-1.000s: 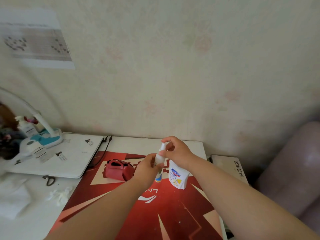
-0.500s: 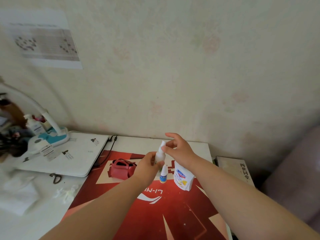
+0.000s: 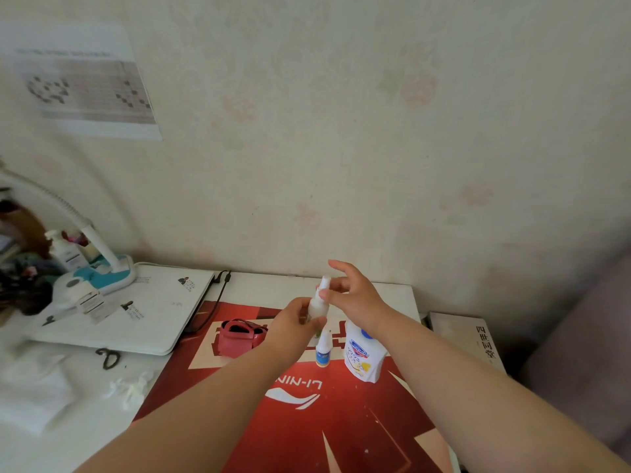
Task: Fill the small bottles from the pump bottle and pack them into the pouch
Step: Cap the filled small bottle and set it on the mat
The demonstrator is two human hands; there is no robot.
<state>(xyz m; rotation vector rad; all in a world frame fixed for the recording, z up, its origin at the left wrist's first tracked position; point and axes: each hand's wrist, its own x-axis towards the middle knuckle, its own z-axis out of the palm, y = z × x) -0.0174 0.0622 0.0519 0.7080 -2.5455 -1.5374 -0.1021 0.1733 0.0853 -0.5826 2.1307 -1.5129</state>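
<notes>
My left hand (image 3: 296, 317) grips a small white bottle (image 3: 320, 301) by its body and holds it upright above the red mat. My right hand (image 3: 355, 295) pinches the bottle's neck between thumb and forefinger, with the other fingers spread. Behind my right wrist stands the white pump bottle (image 3: 362, 357) with a blue and yellow label; its pump head is hidden. A second small bottle (image 3: 322, 349) with a blue label stands just left of it. The red pouch (image 3: 239, 337) lies open on the mat, to the left of my left hand.
A red printed mat (image 3: 307, 421) covers the table's middle. A white laptop (image 3: 136, 312) with a cable lies at the left, a desk lamp base (image 3: 99, 278) behind it. Black scissors (image 3: 108, 357) and crumpled tissue (image 3: 131, 390) sit at the front left. A book (image 3: 467, 339) lies at the right.
My right hand has slid from the bottle's top down to its neck and its fingers have spread. The view has shifted slightly; the left hand keeps its grip.
</notes>
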